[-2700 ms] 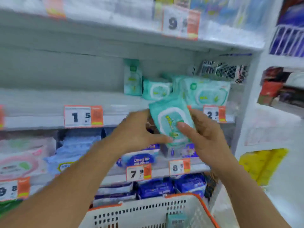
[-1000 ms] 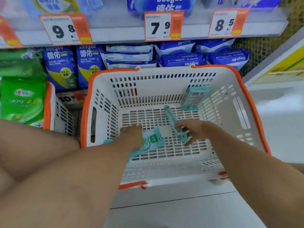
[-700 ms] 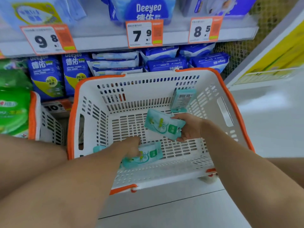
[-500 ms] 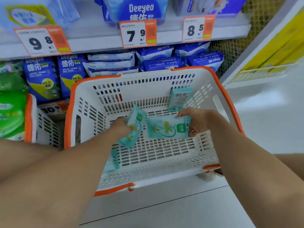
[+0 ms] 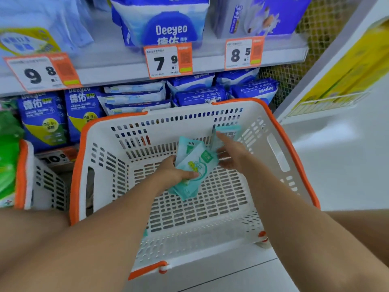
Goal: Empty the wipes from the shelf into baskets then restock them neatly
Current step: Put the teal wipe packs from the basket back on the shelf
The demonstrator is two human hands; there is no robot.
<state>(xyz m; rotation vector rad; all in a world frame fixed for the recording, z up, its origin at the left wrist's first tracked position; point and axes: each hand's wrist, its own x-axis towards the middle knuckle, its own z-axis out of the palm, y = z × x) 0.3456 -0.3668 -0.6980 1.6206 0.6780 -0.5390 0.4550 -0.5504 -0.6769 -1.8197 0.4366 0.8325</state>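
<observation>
the restocking stage looks under way, judging by the basket (image 5: 280,157) being nearly empty and the hands gathering packs out of it; how full the target shelf is cannot be seen here. the left hand (image 5: 174,172) grips two teal wipes packs (image 5: 195,165), thumb curled over them, lifted above the basket floor near its middle. the right hand (image 5: 230,153) is open, fingers spread, reaching toward a third pack (image 5: 228,131) that leans upright against the far wall near the far right corner; i cannot tell whether it touches it. a second basket (image 5: 27,173) sits by the left edge, contents hidden. blue wipes (image 5: 200,95) fill the shelf behind.
</observation>
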